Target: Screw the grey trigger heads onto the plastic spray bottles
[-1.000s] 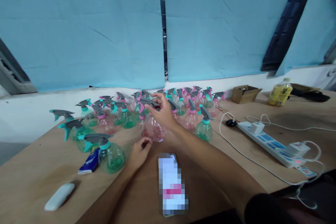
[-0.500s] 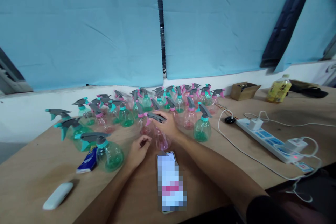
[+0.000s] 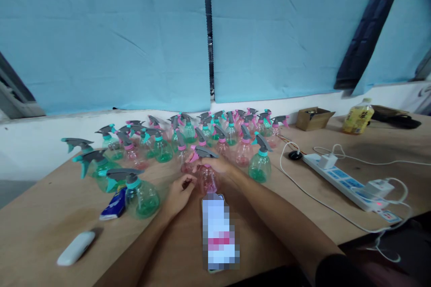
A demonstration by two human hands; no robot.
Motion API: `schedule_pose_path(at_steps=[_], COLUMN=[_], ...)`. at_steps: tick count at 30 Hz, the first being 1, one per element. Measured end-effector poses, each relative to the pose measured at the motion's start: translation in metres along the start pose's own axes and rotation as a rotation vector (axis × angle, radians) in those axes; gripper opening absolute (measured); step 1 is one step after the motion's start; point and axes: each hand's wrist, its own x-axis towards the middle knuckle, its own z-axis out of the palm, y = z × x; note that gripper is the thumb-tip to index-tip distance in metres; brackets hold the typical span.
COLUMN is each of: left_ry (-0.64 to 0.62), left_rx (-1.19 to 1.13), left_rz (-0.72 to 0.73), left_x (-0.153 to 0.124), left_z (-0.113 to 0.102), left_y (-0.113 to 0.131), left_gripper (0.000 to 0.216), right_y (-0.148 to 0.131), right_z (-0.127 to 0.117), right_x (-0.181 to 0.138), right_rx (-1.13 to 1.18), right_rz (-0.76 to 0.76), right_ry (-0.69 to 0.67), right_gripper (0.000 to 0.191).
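My right hand [image 3: 217,164] is closed round the neck of a pink-collared spray bottle [image 3: 209,183], just under its grey head. That bottle is upright, with its pink nozzle pointing left and its clear round body showing below my fingers. My left hand [image 3: 182,192] rests low to the left of it, fingers curled in and nothing visible in them. A phone [image 3: 218,219] with a lit, blurred screen lies in front of the bottle. Nearest on the left is a green spray bottle [image 3: 143,199], and on the right another green spray bottle [image 3: 260,166].
Several pink and green spray bottles [image 3: 163,149] stand behind my hands. A blue packet [image 3: 114,204] and a white case [image 3: 76,248] lie at left. At right are a power strip [image 3: 346,181] with cables, a cardboard box [image 3: 314,119] and a yellow drink bottle [image 3: 357,117].
My right hand has shifted slightly down from the bottle's grey head to its neck. The bottle's head now shows above the fingers. My left hand has moved slightly right, closer to the bottle.
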Motion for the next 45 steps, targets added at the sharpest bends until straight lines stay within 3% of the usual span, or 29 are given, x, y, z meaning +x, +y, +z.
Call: schedule_pose_path(at_steps=[6,12,17,25,32,37,42,45], left_ry=[-0.019,-0.019,-0.045,-0.049,-0.074,-0.08,-0.079,-0.081], left_rx=[0.001,0.006,0.013,0.029,0.093,0.099,0.092,0.098], left_rz=[0.005,-0.008,0.003,0.004,-0.001,-0.012,0.0,0.004], left_x=[-0.0015,-0.002,-0.0024,-0.004,-0.0049,-0.0056,-0.0062,-0.0065], left_z=[-0.0004,-0.001,-0.0005,-0.0011,-0.0015,-0.0026,-0.0028,-0.0028], left_y=[0.0,0.0016,0.0004,0.0001,-0.0004,0.0034,0.0043,0.0052], left_gripper=[0.025,0.025,0.028,0.026,0.02,0.019,0.019,0.019], right_y=[0.0096,0.0066,0.0039,0.0061,0.0027,0.0041,0.0021,0.0039], right_z=[0.0014,0.0038,0.0045,0.0039,0.0055,0.0039,0.0071,0.0079], right_x=[0.0011,0.0011,-0.0002,-0.0021,-0.0004,-0.0021,-0.002,-0.0029], right_rx=[0.018,-0.06,-0.03,-0.114,-0.021,-0.059,-0.013,-0.068], right_rz=[0.041,0.032,0.036,0.106,0.015,0.047,0.035,0.045], right_ry=[0.149,0.101,0.109,0.211,0.11,0.189,0.173,0.251], right_gripper=[0.013,0.021,0.015,0.013,0.016,0.015,0.013,0.013])
